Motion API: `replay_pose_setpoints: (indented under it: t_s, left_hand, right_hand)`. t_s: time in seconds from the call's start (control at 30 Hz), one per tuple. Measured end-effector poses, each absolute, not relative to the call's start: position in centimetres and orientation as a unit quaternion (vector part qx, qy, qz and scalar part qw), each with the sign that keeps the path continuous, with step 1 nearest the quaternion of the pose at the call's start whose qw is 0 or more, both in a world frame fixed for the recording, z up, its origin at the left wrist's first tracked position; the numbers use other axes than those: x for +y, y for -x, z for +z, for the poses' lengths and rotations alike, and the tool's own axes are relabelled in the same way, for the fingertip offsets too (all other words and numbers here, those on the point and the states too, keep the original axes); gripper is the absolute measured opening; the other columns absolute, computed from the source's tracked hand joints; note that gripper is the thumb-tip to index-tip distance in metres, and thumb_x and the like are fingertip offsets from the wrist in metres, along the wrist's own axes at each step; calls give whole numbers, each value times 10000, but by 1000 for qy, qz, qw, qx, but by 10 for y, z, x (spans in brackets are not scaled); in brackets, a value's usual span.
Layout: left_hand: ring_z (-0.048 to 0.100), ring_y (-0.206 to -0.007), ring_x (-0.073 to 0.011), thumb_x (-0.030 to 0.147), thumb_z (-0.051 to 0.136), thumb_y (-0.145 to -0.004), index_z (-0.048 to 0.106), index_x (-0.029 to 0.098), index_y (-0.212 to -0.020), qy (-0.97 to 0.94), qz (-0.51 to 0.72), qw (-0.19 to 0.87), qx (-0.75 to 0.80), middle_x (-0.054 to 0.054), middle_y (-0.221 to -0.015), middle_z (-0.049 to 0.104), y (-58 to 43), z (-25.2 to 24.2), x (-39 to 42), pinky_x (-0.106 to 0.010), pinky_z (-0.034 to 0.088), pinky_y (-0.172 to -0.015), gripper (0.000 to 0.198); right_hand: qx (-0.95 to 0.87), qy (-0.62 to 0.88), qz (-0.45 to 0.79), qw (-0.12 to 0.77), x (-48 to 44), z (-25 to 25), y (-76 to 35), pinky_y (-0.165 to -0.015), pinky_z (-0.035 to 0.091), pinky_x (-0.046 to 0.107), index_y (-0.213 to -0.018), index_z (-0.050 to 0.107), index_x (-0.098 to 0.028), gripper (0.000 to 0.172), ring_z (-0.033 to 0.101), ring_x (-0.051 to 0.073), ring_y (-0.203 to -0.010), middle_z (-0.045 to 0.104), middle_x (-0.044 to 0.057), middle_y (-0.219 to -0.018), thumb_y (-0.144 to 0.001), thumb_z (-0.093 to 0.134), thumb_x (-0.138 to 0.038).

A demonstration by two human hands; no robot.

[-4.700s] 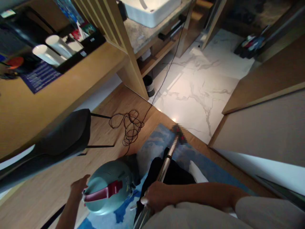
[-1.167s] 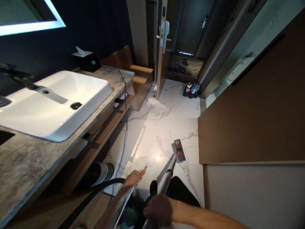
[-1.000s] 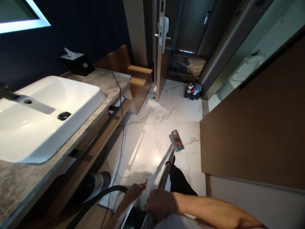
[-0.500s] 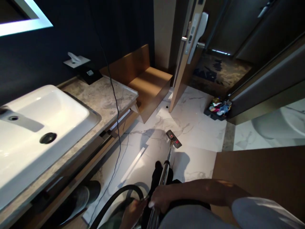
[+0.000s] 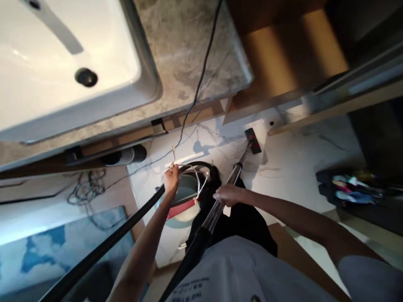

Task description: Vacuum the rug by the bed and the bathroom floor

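My right hand (image 5: 229,195) is wrapped round the chrome wand (image 5: 233,174) of a vacuum cleaner. The wand slants up to a dark floor head (image 5: 253,141) with red spots, which rests on the marble floor. My left hand (image 5: 171,179) is closed on a thin pale cord (image 5: 173,154); white loops hang beside it. A thick black hose (image 5: 126,226) runs close by that hand, and whether the fingers also touch it I cannot tell. Below sits the round vacuum canister (image 5: 185,191) with a red band, partly hidden by my arm and legs.
A stone counter (image 5: 185,46) with a white basin (image 5: 103,37) juts out ahead. A dark power cable (image 5: 204,69) crosses it and trails to a tangle (image 5: 88,188) at the left. Right stands a dark bin of colourful items (image 5: 349,186), with a wooden cabinet (image 5: 273,58) beyond the counter.
The view has turned downward and left. My left hand has risen away from the wand with the pale cord. My right hand stays on the wand.
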State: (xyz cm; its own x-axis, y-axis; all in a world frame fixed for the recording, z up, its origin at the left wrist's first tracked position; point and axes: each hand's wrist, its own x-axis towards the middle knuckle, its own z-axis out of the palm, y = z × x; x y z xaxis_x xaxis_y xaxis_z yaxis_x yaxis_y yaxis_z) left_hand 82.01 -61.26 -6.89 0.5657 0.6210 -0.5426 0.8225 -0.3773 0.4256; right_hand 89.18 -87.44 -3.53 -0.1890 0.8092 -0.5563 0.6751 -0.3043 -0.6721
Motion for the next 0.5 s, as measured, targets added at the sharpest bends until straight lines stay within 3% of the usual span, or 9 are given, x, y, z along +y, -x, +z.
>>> replay_pose_setpoints:
  t_s: [0.1,0.33,0.5]
  left_hand:
    - [590,-786,-233,335,354,-980,600,130,-806,-810,-221,240,488,-123,-759,613,-805,-131,-614,-298,388,-698,365]
    - [608,-1077,-312,346,658,-881,721,155,-1117,-780,-384,202,450,-172,-1081,696,-773,-262,-729,-392,414,-928,310]
    - [617,-1010,-353,535,658,-868,733,79,-967,-721,-385,163,553,-205,-955,709,-748,-307,-746,-457,448,-870,473]
  right_hand:
    - [-584,627,514,28,-904,-88,-928,-744,428,266,-974,686,-123,190,649,219,-904,697,100,-957,-794,649,-73]
    - [-601,581,549,19,-973,-182,-957,-932,420,320,-996,680,-153,214,617,243,-1029,673,107,-1018,-784,667,-125]
    - [-604,579,546,33,-981,-193,-953,-958,420,344,-1024,666,-179,225,615,250,-1035,656,99,-1022,-799,662,-174]
